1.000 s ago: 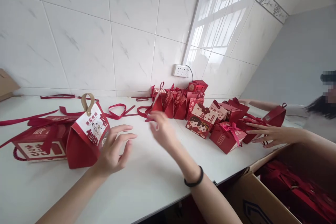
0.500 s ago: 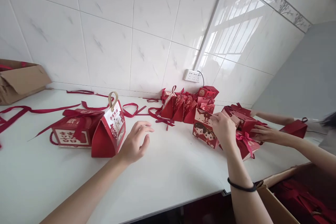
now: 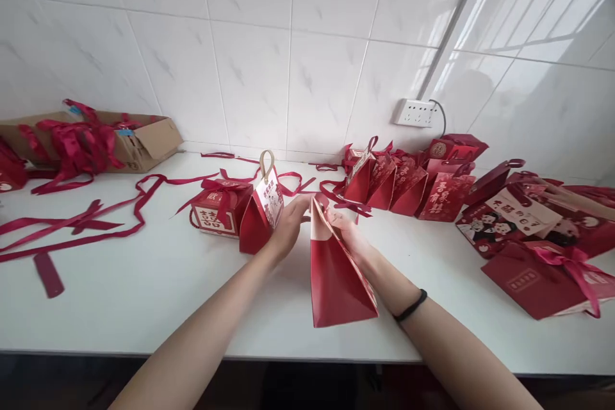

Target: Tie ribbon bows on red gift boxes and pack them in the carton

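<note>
A red folded-top gift box (image 3: pixel 336 285) is up between my two hands in the middle of the view, its plain triangular side facing me. My right hand (image 3: pixel 354 238) grips it near the top from the right. On the other side, my left hand (image 3: pixel 287 229) has its fingers closed at the box's upper edge; their tips are partly hidden behind it. Just left of that hand stands another peaked red gift box (image 3: pixel 254 230) with a beige loop handle. Beside it is a red box with a ribbon bow (image 3: pixel 215 221).
Several peaked gift boxes (image 3: pixel 406 182) stand in rows by the wall. More boxes (image 3: pixel 533 285) crowd the right side. A cardboard carton (image 3: pixel 156 141) full of red ribbon is at the back left, with loose ribbons (image 3: pixel 137 224) across the white table (image 3: pixel 192 307).
My right hand has brought a gift box from the right-hand group to the middle, and my left hand has closed on its top. The view has turned left; the other person's hands are out of sight.
</note>
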Demonstrator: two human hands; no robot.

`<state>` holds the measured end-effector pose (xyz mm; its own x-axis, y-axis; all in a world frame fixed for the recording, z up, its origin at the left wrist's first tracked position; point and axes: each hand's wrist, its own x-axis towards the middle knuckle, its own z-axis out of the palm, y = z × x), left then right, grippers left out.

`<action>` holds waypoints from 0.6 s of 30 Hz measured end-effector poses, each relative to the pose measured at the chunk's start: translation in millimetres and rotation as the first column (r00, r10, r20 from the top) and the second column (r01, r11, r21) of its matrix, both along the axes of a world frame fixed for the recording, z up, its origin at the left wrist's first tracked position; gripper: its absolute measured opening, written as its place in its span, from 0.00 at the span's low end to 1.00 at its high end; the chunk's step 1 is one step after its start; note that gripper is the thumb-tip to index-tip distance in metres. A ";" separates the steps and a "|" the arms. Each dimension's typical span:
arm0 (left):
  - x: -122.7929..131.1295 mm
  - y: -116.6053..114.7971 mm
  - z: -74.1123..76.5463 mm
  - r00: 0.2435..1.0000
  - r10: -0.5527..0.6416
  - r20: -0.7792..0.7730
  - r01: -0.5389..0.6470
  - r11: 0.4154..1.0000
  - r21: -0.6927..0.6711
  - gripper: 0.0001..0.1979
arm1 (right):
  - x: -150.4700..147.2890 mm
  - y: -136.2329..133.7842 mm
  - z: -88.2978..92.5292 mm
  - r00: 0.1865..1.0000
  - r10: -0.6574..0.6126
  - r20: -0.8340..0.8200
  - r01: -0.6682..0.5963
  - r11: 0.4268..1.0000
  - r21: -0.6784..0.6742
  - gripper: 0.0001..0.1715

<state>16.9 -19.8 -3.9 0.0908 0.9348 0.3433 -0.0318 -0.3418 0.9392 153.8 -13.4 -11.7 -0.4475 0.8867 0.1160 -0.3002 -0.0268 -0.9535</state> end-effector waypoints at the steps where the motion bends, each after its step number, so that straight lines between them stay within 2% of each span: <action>1: 0.1 -0.5 1.7 0.998 -0.043 0.041 0.045 0.998 -0.051 0.18 | -0.4 0.0 -5.2 0.999 0.020 -0.026 -0.022 0.998 -0.058 0.18; 7: -1.9 -3.2 8.2 0.954 -0.243 0.176 0.267 0.956 -0.125 0.17 | 4.6 0.9 -12.2 0.985 0.120 -0.121 -0.146 0.960 -0.239 0.20; 9: -4.3 -4.2 10.1 0.904 -0.359 0.233 0.394 0.910 -0.126 0.19 | 5.2 -0.8 -13.4 0.975 0.163 -0.154 -0.198 0.947 -0.254 0.18; 12: -9.9 -5.2 12.5 0.796 -0.549 0.254 0.586 0.805 -0.093 0.19 | 6.6 -6.2 -14.0 0.954 0.238 -0.182 -0.277 0.933 -0.230 0.18; 14: -13.7 -5.5 13.6 0.752 -0.608 0.254 0.642 0.764 -0.070 0.17 | 7.9 -11.8 -11.3 0.948 0.253 -0.193 -0.295 0.928 -0.228 0.17; 18: -18.7 -7.2 16.0 0.735 -0.629 0.253 0.661 0.747 -0.066 0.15 | 8.7 -23.1 -1.1 0.951 0.245 -0.187 -0.291 0.912 -0.288 0.11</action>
<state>-1.8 -27.0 12.2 0.6345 0.7155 0.2925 -0.3882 -0.0322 0.9210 162.5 -36.5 -12.8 -0.6724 0.7376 -0.0625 -0.3731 -0.4106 -0.8320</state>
